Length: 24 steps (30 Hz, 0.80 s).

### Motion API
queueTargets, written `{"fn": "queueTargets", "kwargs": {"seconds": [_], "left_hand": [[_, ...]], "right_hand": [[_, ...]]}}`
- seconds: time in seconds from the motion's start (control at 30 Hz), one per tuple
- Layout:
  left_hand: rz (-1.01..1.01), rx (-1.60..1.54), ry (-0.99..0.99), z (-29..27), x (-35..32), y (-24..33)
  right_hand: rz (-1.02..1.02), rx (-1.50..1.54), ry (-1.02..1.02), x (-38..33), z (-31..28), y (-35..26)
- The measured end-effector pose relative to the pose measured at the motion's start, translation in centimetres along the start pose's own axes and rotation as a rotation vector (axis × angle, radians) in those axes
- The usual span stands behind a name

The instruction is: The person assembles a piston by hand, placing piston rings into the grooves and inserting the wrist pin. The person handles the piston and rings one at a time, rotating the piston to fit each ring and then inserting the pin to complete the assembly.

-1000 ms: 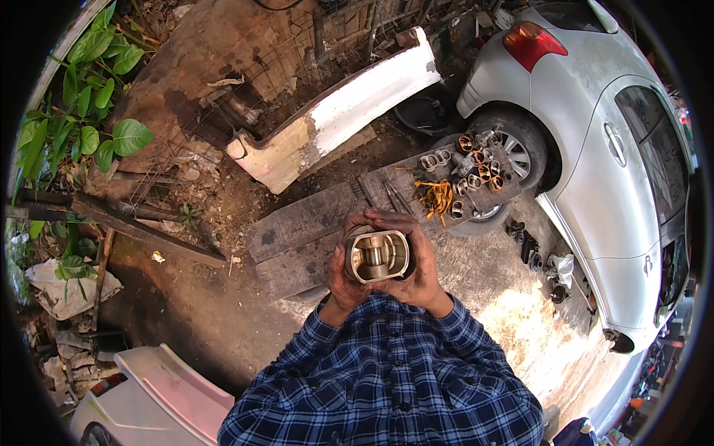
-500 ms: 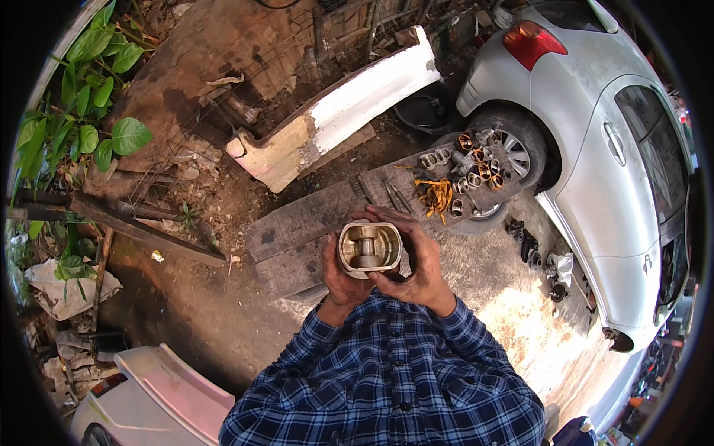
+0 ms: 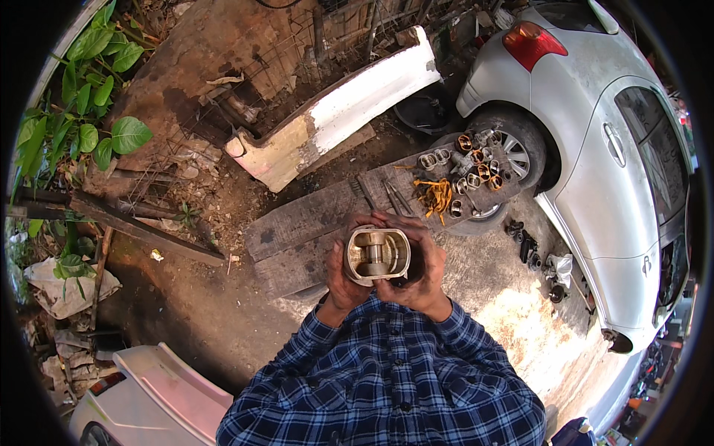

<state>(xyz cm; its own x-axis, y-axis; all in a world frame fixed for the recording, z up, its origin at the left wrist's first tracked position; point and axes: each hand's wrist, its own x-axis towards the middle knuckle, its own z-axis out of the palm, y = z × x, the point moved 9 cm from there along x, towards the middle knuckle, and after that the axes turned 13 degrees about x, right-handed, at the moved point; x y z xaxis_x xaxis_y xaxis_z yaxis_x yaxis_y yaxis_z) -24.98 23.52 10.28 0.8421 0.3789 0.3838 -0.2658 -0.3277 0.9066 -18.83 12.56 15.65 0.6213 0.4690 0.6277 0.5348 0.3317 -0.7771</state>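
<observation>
Between my two hands I hold a metal piston, its hollow underside facing up so the pin across the inside shows. My left hand is closed around its left side. On the right side, my right hand grips it, with the thumb at the near rim and fingers around the far edge. Both hands look dark with grease. The piston's crown is hidden below. Beyond my hands lies a wooden plank bench.
Several metal rings and piston-like parts, a yellow-orange strap bundle and slim tools lie on the bench. A silver car stands at right, a white body panel beyond. Dark parts lie on the floor.
The piston has shifted slightly to the right and turned a little in my hands. My right thumb has moved along the near rim.
</observation>
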Motion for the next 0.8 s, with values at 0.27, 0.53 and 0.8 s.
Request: {"fn": "queueTargets", "kwargs": {"seconds": [0.27, 0.53, 0.8], "left_hand": [[-0.094, -0.17, -0.084, 1.0, -0.5, -1.0], [-0.244, -0.589, -0.2, 2.5, -1.6, -2.7], [-0.385, -0.68, -0.2, 2.7, -2.4, -3.6]], "right_hand": [[0.045, 0.053, 0.075, -0.6, -0.4, 0.4], [0.095, 0.088, 0.113, -1.5, -0.4, 1.1], [0.153, 0.133, 0.161, -2.0, -0.4, 1.1]]}}
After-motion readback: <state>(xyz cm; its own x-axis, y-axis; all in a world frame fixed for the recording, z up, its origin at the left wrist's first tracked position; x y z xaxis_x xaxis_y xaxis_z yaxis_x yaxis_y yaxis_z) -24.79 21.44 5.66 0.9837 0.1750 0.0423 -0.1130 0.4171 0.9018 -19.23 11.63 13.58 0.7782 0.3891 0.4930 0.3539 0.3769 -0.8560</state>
